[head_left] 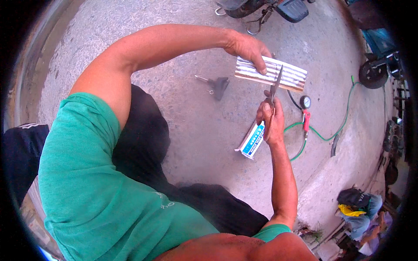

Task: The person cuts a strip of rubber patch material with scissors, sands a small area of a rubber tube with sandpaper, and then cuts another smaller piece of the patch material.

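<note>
My left hand point(250, 49) grips the upper left part of a flat sheet of tire repair strips point(291, 78), with ridged silver rows and a brown lower edge. The thumb lies on its face, while the other fingers are mostly hidden behind. Below it, my right hand point(272, 116) is closed around the handles of a pair of scissors point(277, 81). Their blades point up across the sheet's middle; whether they have cut into it, I cannot tell. Beneath the right hand, a blue and white box point(252, 141) lies on the ground, partly covered by that hand.
On the concrete floor point(196, 117) lies a black-handled tool point(217, 86) with a metal shaft. A red tire inflator point(306, 119) with a round gauge point(305, 102) and green hose point(348, 114) lies at right. Part of a motorcycle point(265, 9) stands beyond; cloths point(359, 204) are heaped lower right.
</note>
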Motion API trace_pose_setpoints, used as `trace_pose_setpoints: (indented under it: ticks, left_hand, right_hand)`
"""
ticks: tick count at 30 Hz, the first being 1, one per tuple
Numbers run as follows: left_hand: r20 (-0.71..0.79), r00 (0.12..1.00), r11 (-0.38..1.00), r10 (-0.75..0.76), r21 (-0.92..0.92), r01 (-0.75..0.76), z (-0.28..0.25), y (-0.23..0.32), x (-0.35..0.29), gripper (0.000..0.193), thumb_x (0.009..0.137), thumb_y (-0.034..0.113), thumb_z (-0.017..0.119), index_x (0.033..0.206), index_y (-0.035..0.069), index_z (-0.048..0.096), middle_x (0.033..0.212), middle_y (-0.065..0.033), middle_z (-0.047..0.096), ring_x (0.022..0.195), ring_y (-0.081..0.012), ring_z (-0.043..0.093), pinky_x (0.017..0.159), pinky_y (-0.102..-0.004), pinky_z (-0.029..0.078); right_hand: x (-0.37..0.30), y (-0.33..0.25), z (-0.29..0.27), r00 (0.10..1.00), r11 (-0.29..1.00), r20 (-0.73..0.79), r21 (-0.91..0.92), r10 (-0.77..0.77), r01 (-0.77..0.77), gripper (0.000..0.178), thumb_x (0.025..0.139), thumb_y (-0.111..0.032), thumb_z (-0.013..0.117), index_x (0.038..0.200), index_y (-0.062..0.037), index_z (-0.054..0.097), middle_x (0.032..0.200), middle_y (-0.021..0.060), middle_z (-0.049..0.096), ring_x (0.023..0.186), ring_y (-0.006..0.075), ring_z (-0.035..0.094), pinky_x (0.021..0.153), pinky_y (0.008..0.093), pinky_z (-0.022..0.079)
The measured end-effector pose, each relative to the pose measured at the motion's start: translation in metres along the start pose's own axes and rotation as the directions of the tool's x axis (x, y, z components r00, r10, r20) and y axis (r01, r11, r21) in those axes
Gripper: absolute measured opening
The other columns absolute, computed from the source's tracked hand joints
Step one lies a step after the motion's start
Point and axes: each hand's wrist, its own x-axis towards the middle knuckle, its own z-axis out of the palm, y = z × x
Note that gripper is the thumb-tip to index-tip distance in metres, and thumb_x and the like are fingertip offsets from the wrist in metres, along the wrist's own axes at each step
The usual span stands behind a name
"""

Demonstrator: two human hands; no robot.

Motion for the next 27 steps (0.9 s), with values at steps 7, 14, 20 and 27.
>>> trace_pose_setpoints:
  ticks: [7,14,20,27]
  left_hand:
    - [-0.021,1.000,1.000,-0.010,0.024,0.011,0.002,0.004,0.000,0.059,0.082,0.042,0.074,0.117,-0.005,0.066,0.107,-0.0135,0.072,0.097,-0.0223,0.065,0.088,-0.0355,0.049]
    - [-0.020,1.000,1.000,0.021,0.010,-0.021,0.002,0.013,-0.008,0.056,0.087,0.044,0.070,0.117,-0.003,0.067,0.105,-0.0120,0.071,0.101,-0.0210,0.062,0.090,-0.0357,0.047]
    - [0.010,0.998,0.998,-0.065,-0.005,0.065,-0.002,-0.003,0.013,0.049,0.095,0.043,0.065,0.113,-0.002,0.069,0.102,-0.0085,0.071,0.097,-0.0173,0.061,0.088,-0.0363,0.047]
    - [0.016,1.000,1.000,-0.008,0.001,0.008,0.003,0.005,0.009,0.043,0.092,0.036,0.069,0.112,-0.002,0.069,0.099,-0.0071,0.071,0.091,-0.0159,0.062,0.083,-0.0346,0.048]
  right_hand:
    - [0.000,0.000,0.000,0.999,1.000,-0.032,-0.004,0.023,-0.023,0.055,0.098,-0.037,0.060,0.141,-0.0033,0.050,0.068,-0.0047,0.045,0.057,0.0068,0.044,0.051,0.0252,0.036]
    - [0.001,0.000,-0.001,0.999,0.999,-0.029,0.005,0.041,-0.041,0.054,0.098,-0.036,0.060,0.140,-0.0029,0.050,0.068,-0.0045,0.046,0.056,0.0065,0.044,0.050,0.0249,0.036]
    - [0.001,-0.003,0.002,0.998,0.999,-0.050,-0.027,0.030,-0.032,0.054,0.098,-0.037,0.062,0.137,-0.0012,0.051,0.069,-0.0034,0.047,0.056,0.0067,0.045,0.050,0.0246,0.037]
    - [0.000,-0.001,-0.004,0.997,0.998,-0.045,-0.012,0.057,-0.058,0.049,0.098,-0.037,0.062,0.132,-0.0028,0.054,0.068,-0.0042,0.047,0.056,0.0065,0.046,0.049,0.0240,0.038]
